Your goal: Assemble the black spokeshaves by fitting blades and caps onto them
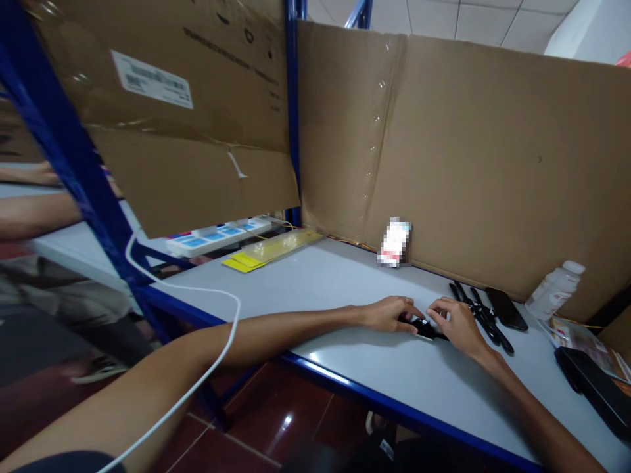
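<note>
My left hand rests on the grey table, fingers curled over one end of a slim black handled thing with shiny metal-looking parts. It lies low over the tabletop; its exact kind is not clear. Just to the right, my right hand hovers at the other end, thumb and fingertips drawn together in a pinch. Whatever is between those fingertips is too small to make out. Several similar black handled things lie side by side beyond my right hand.
A dark phone, a clear bottle and a black case stand or lie to the right. A blurred-out screen leans on cardboard. Yellow packaging lies left. A white cable crosses my left arm. A co-worker's arm shows left.
</note>
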A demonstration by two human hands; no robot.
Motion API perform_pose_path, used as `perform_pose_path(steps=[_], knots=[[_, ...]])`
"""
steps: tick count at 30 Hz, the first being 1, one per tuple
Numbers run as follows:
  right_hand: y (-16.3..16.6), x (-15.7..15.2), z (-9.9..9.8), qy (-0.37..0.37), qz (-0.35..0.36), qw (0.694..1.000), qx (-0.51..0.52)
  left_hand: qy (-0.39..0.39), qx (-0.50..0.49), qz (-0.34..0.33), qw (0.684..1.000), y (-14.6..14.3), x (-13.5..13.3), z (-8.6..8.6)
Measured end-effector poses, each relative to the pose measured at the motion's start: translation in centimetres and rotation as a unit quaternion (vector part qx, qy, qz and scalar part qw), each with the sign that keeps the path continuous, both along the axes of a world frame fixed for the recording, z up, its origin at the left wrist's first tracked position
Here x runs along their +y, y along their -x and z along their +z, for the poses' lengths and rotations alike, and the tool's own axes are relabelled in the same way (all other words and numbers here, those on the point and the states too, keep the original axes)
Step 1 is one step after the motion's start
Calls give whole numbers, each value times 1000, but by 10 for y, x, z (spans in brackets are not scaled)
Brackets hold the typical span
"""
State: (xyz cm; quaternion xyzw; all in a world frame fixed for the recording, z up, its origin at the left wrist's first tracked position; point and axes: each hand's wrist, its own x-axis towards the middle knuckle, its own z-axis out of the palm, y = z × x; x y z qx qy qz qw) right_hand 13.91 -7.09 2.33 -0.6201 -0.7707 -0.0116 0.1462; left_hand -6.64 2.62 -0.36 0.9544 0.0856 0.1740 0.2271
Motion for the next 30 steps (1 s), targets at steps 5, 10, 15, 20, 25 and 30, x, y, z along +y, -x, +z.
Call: perform_pose_path(steps=[5, 10, 15, 20, 25, 30], knots=[[-2, -2, 2, 2, 78, 997, 25, 1, -6, -1, 1000, 0, 0, 0], [3, -5, -2, -22, 98, 995, 22, 5, -13, -1, 1000, 0, -1, 0], [6, -2, -5, -23, 96, 995, 13, -5, -14, 2, 1000, 0, -1, -2], [8, -1, 1, 10, 90, 996, 11, -17, -9, 1, 1000, 0, 0, -2], [16, -7, 3, 22, 35, 999, 5, -9, -2, 3, 1000, 1, -1, 0], [28, -12, -2, 35, 3, 999, 9, 13, 1, 4, 1000, 2, -2, 1]])
